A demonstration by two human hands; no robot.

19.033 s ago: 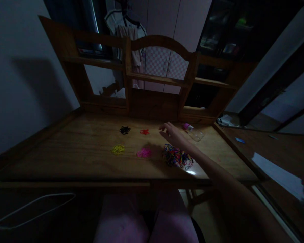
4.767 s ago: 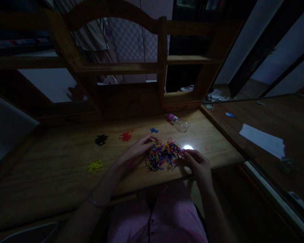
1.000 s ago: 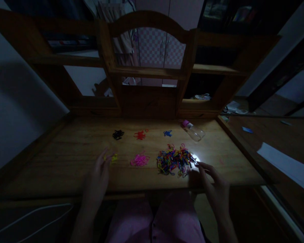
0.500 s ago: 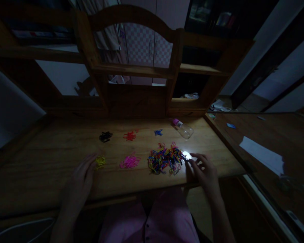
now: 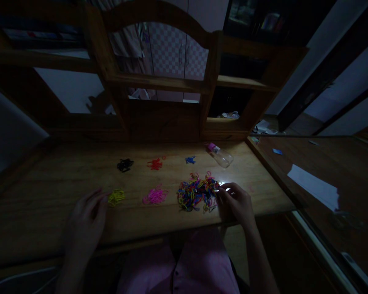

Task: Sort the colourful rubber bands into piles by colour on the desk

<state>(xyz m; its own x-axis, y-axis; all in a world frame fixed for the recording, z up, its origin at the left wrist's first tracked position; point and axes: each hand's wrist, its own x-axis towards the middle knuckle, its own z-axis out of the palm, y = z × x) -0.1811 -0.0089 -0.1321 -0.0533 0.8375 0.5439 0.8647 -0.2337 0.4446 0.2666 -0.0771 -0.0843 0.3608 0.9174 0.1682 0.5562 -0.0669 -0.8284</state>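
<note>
A mixed heap of coloured rubber bands (image 5: 196, 195) lies on the wooden desk (image 5: 64, 179). My right hand (image 5: 235, 202) rests at the heap's right edge, fingers curled into the bands; what they pinch is too small to make out. My left hand (image 5: 85, 216) lies flat with fingers stretched out, its tips next to a small yellow pile (image 5: 116, 197). Sorted piles lie apart: pink (image 5: 155, 196), black (image 5: 124, 164), red (image 5: 155, 163) and blue (image 5: 189, 159).
A clear bottle with a pink cap (image 5: 220, 154) lies on its side at the back right. A wooden shelf unit (image 5: 159, 81) rises behind the desk. A lower surface on the right carries white paper (image 5: 313, 187). The room is dark.
My right hand has slid left into the edge of the mixed heap and curled its fingers. My left hand has drawn back slightly from the yellow pile.
</note>
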